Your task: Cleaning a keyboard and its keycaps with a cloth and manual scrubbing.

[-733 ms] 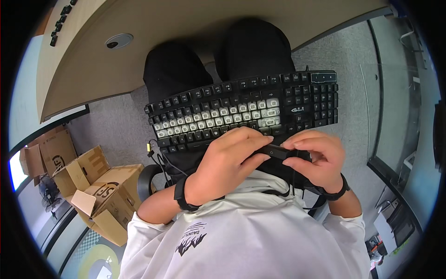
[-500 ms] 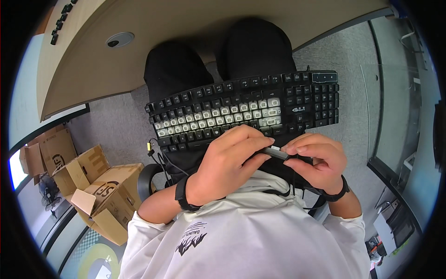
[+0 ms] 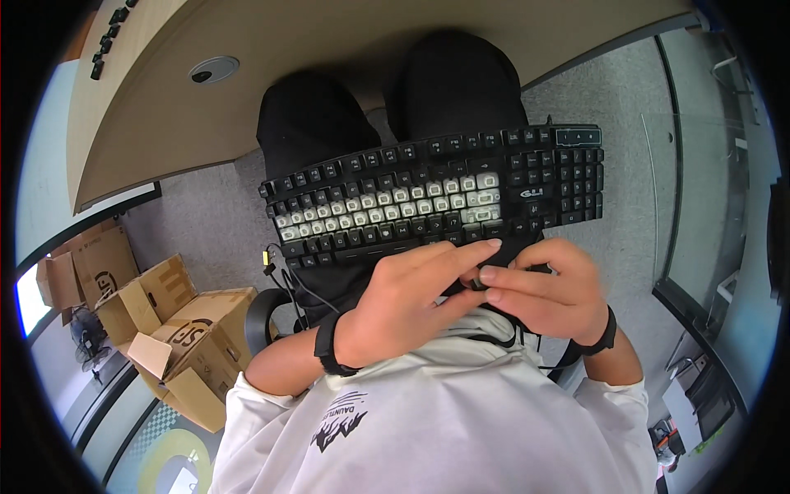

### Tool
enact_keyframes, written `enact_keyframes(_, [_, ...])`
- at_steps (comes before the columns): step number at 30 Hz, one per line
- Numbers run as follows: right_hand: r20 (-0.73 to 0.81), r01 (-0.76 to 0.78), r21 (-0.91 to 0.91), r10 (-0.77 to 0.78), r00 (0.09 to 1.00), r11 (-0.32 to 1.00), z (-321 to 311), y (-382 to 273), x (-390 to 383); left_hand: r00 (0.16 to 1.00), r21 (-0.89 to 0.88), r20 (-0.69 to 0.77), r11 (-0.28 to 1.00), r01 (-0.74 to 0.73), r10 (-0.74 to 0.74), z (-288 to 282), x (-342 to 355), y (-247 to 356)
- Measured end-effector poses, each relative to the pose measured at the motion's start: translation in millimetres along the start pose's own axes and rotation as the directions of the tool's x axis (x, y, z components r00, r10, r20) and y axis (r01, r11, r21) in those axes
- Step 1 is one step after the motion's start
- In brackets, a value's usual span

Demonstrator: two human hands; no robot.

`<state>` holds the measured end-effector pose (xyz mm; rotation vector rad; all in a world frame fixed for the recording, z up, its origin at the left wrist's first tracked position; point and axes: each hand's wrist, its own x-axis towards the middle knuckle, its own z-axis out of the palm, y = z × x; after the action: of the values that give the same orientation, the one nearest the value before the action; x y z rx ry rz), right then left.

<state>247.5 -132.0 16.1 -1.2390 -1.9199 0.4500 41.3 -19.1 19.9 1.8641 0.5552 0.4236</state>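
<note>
A curved wooden desk (image 3: 329, 90) filled the top of the view, and everything else lay below its near edge. Under that edge grey carpet (image 3: 206, 222) spread out, with open cardboard boxes (image 3: 164, 329) well to the left of the desk's span. The person sat with knees in black trousers (image 3: 444, 90) tucked beneath the desk, a white shirt (image 3: 444, 428) at the bottom of the view. Across the lap, just below the desk edge, rested a black keyboard (image 3: 436, 198) with a block of pale keys in its middle; a cable (image 3: 284, 276) trailed from its left end.

At the keyboard's near edge, the left hand (image 3: 411, 300) lay with fingers extended toward the right, fingertips meeting those of the right hand (image 3: 547, 292). The right hand was curled, its fingers pinched together with the left's around a small dark object (image 3: 476, 284) too hidden to identify; whether either hand truly clamped it could not be told. Each wrist wore a black band (image 3: 325, 346).
</note>
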Motion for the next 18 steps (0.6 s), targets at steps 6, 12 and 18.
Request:
enact_keyframes(6, [-0.104,-0.026,-0.042,0.021,0.994,0.999,8,9,-15,0.997,-0.022,0.053,0.998,0.057,-0.055,2,1,-3])
enact_keyframes(12, [-0.105,-0.107,-0.05,0.101,0.989,0.993,12,16,-24,0.998,0.059,-0.012,0.997,-0.058,0.059,9,4,-16])
enact_keyframes(18, [-0.027,-0.245,-0.147,0.244,0.97,0.958,13,29,-18,0.993,0.404,0.025,0.907,-0.118,0.118,6,19,-23])
